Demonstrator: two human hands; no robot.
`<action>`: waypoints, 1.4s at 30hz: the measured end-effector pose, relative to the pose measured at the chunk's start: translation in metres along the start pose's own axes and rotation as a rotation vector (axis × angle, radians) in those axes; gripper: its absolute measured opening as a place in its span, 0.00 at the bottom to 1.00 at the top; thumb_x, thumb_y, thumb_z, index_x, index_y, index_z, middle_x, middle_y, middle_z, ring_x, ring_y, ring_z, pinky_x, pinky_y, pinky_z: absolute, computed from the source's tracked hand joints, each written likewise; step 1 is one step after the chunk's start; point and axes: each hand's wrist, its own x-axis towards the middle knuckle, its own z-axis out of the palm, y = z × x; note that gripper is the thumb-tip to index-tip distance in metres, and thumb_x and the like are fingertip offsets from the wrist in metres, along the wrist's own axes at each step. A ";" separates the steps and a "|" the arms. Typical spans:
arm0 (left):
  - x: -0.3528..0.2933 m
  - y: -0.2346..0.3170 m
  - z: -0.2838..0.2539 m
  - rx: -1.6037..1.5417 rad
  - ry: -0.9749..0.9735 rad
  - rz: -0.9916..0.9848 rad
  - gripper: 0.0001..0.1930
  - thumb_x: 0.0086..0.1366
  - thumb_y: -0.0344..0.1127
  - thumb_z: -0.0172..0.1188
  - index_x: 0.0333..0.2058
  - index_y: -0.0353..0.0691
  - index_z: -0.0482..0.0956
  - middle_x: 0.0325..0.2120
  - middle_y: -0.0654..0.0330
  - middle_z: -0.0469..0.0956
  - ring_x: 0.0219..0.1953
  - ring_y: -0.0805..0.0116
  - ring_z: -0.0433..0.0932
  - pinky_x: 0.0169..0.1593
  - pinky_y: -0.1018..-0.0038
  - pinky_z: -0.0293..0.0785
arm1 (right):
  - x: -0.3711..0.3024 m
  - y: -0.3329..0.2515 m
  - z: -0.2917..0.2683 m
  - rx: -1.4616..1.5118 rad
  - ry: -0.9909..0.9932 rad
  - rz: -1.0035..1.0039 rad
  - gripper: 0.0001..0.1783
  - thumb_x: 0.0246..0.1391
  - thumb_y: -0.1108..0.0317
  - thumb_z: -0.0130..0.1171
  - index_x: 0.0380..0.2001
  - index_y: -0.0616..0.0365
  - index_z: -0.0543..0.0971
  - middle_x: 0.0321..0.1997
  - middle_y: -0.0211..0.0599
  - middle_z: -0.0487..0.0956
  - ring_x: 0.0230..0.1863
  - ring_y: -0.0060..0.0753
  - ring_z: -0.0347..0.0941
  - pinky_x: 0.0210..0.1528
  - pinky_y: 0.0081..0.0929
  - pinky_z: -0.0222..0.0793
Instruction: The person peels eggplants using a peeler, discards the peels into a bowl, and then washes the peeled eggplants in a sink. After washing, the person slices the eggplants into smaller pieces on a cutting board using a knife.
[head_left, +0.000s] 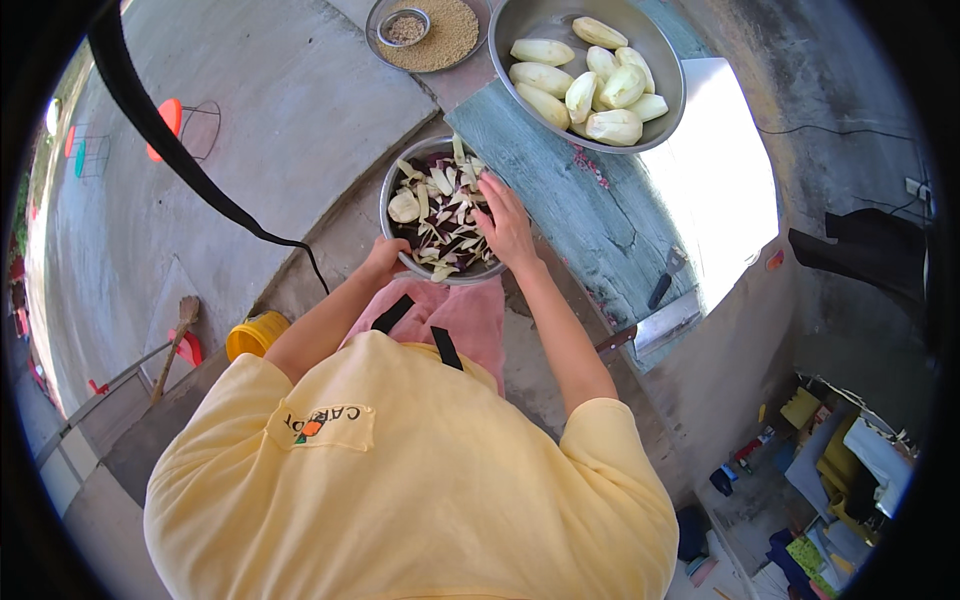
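A metal bowl (387, 190) full of purple and pale eggplant peelings (440, 218) sits low in front of me, by the edge of the blue wood-grain table. One rounded pale piece (403, 207) lies among the peelings at the left. My left hand (386, 256) grips the bowl's near left rim, its fingertips partly hidden. At the right side of the bowl, my right hand (507, 225) lies over the peelings with fingers stretched out. Beyond it, on the table, stands a larger metal basin (525, 28) with several peeled eggplants (622, 86).
On the blue table (590, 215) lie a peeler (666, 280) and a cleaver (667, 325) near its close edge. A tray of grain (452, 30) holding a small bowl (404, 28) is at the far side. Left are a yellow bucket (256, 335) and red stool (170, 122).
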 end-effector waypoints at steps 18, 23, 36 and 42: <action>-0.118 0.028 -0.095 -0.663 0.201 0.228 0.13 0.50 0.22 0.49 0.37 0.28 0.69 0.28 0.52 0.73 0.29 0.57 0.77 0.35 0.60 0.80 | 0.105 -0.186 0.060 -0.072 -0.815 -0.949 0.42 0.38 0.70 0.66 0.60 0.35 0.65 0.69 0.34 0.53 0.70 0.47 0.44 0.66 0.55 0.39; -0.165 0.060 -0.120 -0.829 0.342 0.392 0.23 0.48 0.22 0.48 0.46 0.32 0.67 0.31 0.56 0.74 0.27 0.67 0.77 0.30 0.74 0.79 | 0.172 -0.272 0.132 -0.099 -0.975 -1.267 0.31 0.35 0.60 0.68 0.48 0.42 0.72 0.70 0.34 0.52 0.70 0.47 0.45 0.66 0.56 0.39; -0.252 0.088 -0.351 -1.181 0.733 0.596 0.25 0.46 0.22 0.49 0.47 0.34 0.67 0.31 0.56 0.75 0.29 0.66 0.78 0.29 0.70 0.79 | 0.204 -0.538 0.326 0.136 -1.239 -1.399 0.33 0.34 0.65 0.70 0.48 0.50 0.71 0.68 0.42 0.54 0.67 0.48 0.51 0.65 0.55 0.44; -0.263 0.088 -0.455 -1.427 0.792 0.573 0.19 0.47 0.22 0.51 0.42 0.32 0.69 0.31 0.57 0.76 0.29 0.67 0.78 0.30 0.70 0.80 | 0.238 -0.616 0.433 0.449 -1.306 -1.275 0.20 0.46 0.74 0.63 0.44 0.59 0.72 0.55 0.44 0.70 0.56 0.48 0.66 0.57 0.37 0.61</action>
